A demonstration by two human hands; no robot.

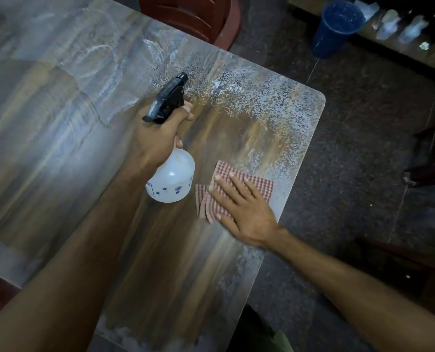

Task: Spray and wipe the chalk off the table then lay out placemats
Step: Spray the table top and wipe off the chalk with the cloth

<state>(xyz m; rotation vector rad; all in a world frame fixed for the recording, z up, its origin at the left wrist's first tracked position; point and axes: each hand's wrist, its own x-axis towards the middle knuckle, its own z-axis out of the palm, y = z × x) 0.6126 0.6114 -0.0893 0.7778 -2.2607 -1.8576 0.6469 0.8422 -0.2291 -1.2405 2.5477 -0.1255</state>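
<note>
— What's going on over at the bench (59, 148)?

— The left hand (158, 137) is wrapped round the neck of a spray bottle (172, 179), held up off the wood and tilted, black nozzle pointing toward the far right corner. One of its fingers (187, 107) sits at the trigger; the rest curl round the neck.

— And the other hand?

— The right hand (239, 207) lies flat on a red checked cloth (257, 184), its fingers straight and spread, pressing it down near the right edge. The cloth is folded and sits just beside the bottle's white body.

— Is the chalk still there?

— Plenty. A speckled white chalk patch (249, 97) covers the far right corner and runs down the right edge, with wet droplets through it. Further left there are pale chalk swirls (97, 64). The strip between the two hands shows bare wood grain.

— Anything round about?

— A reddish chair (198, 16) at the far side, a blue bucket (336, 26) on the dark floor (351, 148) beyond the corner.
</note>
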